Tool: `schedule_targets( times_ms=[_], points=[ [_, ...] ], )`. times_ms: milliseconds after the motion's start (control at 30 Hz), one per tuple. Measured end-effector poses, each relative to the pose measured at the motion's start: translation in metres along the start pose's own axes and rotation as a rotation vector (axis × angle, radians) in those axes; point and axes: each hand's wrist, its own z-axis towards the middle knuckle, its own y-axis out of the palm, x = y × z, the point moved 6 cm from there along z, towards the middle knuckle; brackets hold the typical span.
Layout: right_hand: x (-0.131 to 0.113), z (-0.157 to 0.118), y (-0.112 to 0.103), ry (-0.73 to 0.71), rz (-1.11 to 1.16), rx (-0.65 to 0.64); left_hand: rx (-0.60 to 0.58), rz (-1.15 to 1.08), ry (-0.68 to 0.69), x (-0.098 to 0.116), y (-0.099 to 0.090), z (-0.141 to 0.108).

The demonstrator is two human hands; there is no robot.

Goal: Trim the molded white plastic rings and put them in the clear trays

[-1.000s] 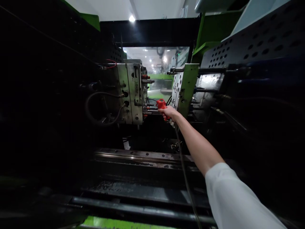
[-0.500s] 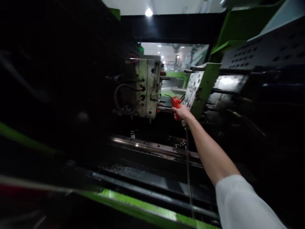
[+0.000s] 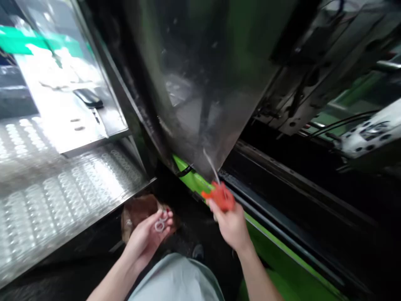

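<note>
While low over a brown bag [image 3: 138,215] | left grip [image 3: 145,238]: fingers half curled, pale rings [image 3: 160,225] cradled on palm, seemingly against spilling, 7 o'clock | right grip [image 3: 228,225]: clamped on red air blow gun [image 3: 221,196], 5 o'clock | perforated steel panel [image 3: 46,200], 9 o'clock

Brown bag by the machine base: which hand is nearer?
Left. The left hand, holding small clear rings, is right in front of the brown bag. The right hand, gripping a red air blow gun, is farther off to the side.
</note>
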Motion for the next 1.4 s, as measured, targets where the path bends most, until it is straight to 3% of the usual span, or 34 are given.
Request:
schedule_targets(
  times_ms=[100, 167, 233, 333, 433, 533, 633, 733, 833, 1100, 1300, 1400],
  points=[
    [-0.022, 0.082, 0.061, -0.238, -0.16, 0.129, -0.043, -0.072, 0.032, 0.032, 0.0, -0.017],
    [-0.02, 0.126, 0.085, -0.197, -0.283, 0.138, -0.089, -0.117, 0.047, 0.048, 0.004, -0.028],
    [-0.009, 0.151, 0.098, -0.106, -0.378, 0.117, -0.14, -0.165, 0.053, 0.06, 0.008, -0.04],
    [0.007, 0.159, 0.106, -0.046, -0.509, 0.084, -0.191, -0.225, 0.045, 0.07, 0.014, -0.057],
    [0.015, 0.147, 0.101, -0.059, -0.617, 0.079, -0.222, -0.246, 0.02, 0.073, 0.021, -0.069],
    [-0.001, 0.112, 0.087, -0.149, -0.558, 0.127, -0.235, -0.24, -0.006, 0.073, 0.026, -0.073],
    [-0.043, 0.053, 0.079, -0.32, -0.378, -0.006, -0.254, -0.216, -0.037, 0.068, 0.031, -0.071],
    [-0.099, -0.009, 0.079, -0.587, -0.371, -0.189, -0.354, -0.179, -0.082, 0.059, 0.038, -0.067],
    [-0.133, -0.04, 0.077, -0.756, -0.49, -0.153, -0.446, -0.121, -0.116, 0.048, 0.044, -0.063],
    [-0.125, -0.046, 0.087, -0.711, -0.686, -0.027, -0.636, -0.014, -0.075, 0.033, 0.058, -0.065],
    [-0.129, -0.045, 0.083, -0.736, -0.747, 0.018, -0.595, -0.144, -0.135, 0.028, 0.07, -0.072],
    [-0.122, -0.039, 0.073, -0.699, -0.666, -0.006, -0.502, -0.184, -0.24, 0.018, 0.075, -0.071]
  ],
)
